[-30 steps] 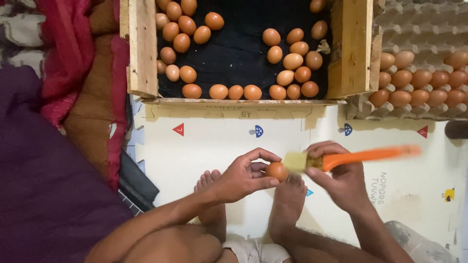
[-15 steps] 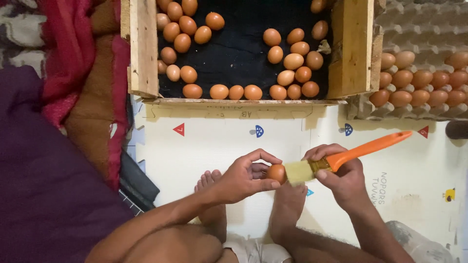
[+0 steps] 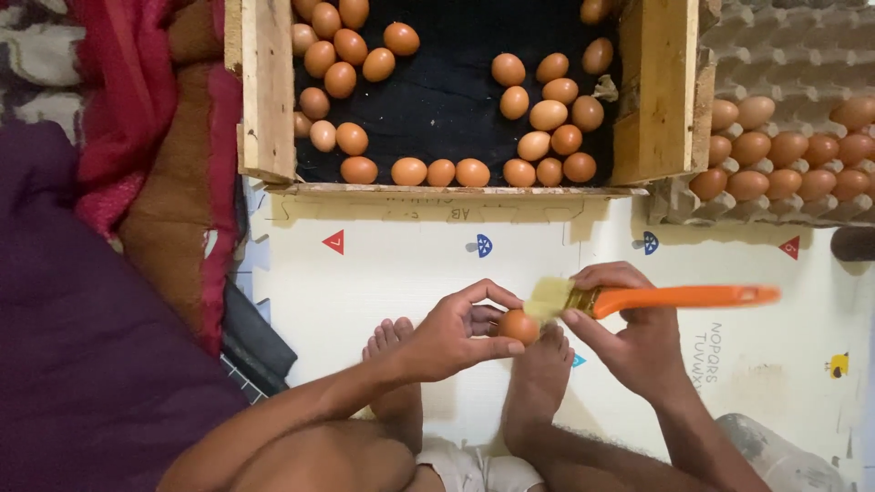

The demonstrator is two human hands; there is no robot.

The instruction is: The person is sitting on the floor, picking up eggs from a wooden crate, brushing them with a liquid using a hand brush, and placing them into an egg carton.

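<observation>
The wooden crate lined with black cloth [image 3: 269, 100] runs off the top edge, so its far end and some of the brown eggs inside it are cut away. The grey pulp egg tray [image 3: 802, 55] leaves the frame at the top and right. The small brown egg [image 3: 517, 325] is partly covered by the left hand's fingertips [image 3: 510, 296]. The pale bristles of the orange-handled brush [image 3: 550, 297] are blurred, perhaps touching the shell. Both forearms leave the bottom edge.

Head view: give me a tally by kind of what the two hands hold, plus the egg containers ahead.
egg in left hand: 1
orange-handled brush in right hand: 1
wooden crate: 1
cardboard tray holding eggs: 1
Total: 4
</observation>
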